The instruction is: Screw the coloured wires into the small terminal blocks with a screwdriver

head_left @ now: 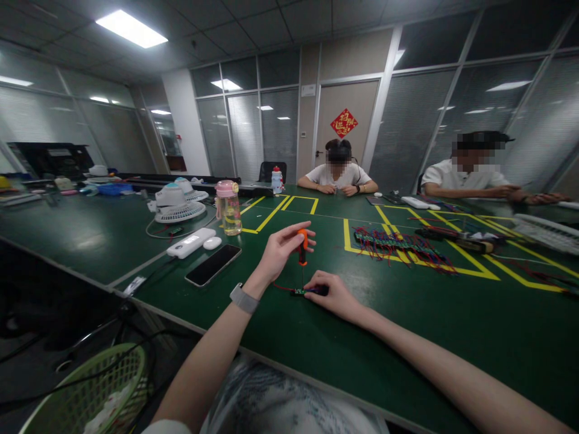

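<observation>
My left hand grips the orange and black handle of a screwdriver, held upright with its thin shaft pointing down. Below it, on the green table, lies a small green circuit board with a red wire running off to the left. The screwdriver's tip reaches the board; whether it sits in a screw is too small to tell. My right hand pinches the board's right end, and dark wires show by its fingers.
A phone, a white power strip and a pink-lidded bottle stand left, near white fan parts. Wired circuit boards lie in a row at right. Two people sit opposite. A green basket stands below the table edge.
</observation>
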`<control>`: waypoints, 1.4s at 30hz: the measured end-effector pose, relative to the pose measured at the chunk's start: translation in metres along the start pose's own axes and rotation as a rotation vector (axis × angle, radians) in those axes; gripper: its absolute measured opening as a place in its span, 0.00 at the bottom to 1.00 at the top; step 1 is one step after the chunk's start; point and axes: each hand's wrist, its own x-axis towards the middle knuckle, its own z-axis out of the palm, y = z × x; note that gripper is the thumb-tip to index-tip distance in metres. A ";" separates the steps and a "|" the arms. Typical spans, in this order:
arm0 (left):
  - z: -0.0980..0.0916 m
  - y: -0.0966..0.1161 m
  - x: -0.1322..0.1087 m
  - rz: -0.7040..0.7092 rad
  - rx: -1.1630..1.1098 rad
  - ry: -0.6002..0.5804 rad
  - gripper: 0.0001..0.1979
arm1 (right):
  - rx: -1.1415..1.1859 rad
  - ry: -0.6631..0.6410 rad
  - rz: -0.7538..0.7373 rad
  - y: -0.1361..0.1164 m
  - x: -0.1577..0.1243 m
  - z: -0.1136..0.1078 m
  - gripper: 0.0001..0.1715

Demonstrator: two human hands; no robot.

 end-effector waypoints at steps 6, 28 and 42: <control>-0.002 -0.001 0.000 0.222 0.374 0.156 0.15 | -0.014 0.003 0.002 -0.002 0.000 0.000 0.05; -0.001 -0.004 -0.001 0.079 0.052 0.048 0.14 | -0.011 0.005 -0.007 0.000 -0.002 0.001 0.05; -0.002 -0.003 0.000 0.124 0.151 0.159 0.11 | -0.015 -0.003 -0.010 0.000 0.000 0.001 0.05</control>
